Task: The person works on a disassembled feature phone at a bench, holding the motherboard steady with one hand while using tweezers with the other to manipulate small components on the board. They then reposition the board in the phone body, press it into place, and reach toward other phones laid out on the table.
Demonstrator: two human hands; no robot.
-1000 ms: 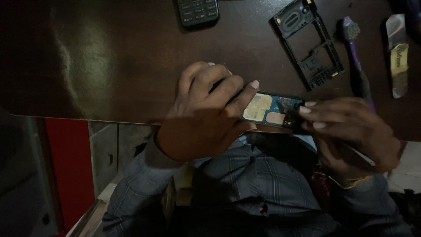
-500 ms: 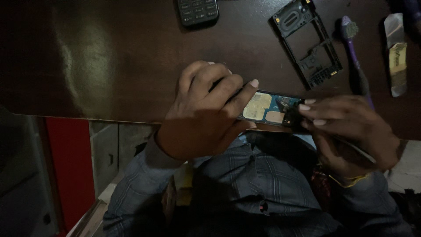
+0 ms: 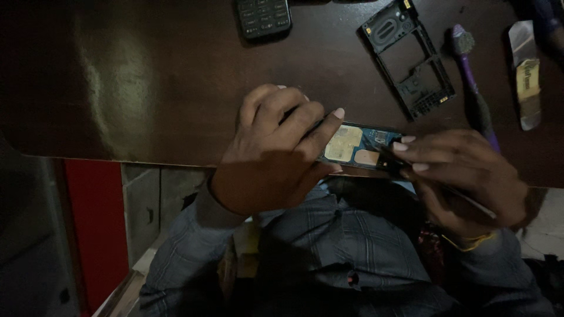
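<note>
A small blue phone circuit board [image 3: 359,145] with gold contact pads lies at the near edge of the dark wooden table [image 3: 147,88]. My left hand [image 3: 276,152] grips the board's left end, fingers curled over it. My right hand [image 3: 464,176] is closed on a thin dark tool [image 3: 392,161] whose tip touches the board's right end. The rest of the tool's shaft is mostly hidden under my fingers.
A black phone frame [image 3: 409,56] lies on the table behind the board. A purple-handled brush [image 3: 474,88] and a pale flat tool [image 3: 526,73] rest to the right. A black keypad phone [image 3: 264,17] sits at the far edge. A red panel [image 3: 94,235] stands below the table.
</note>
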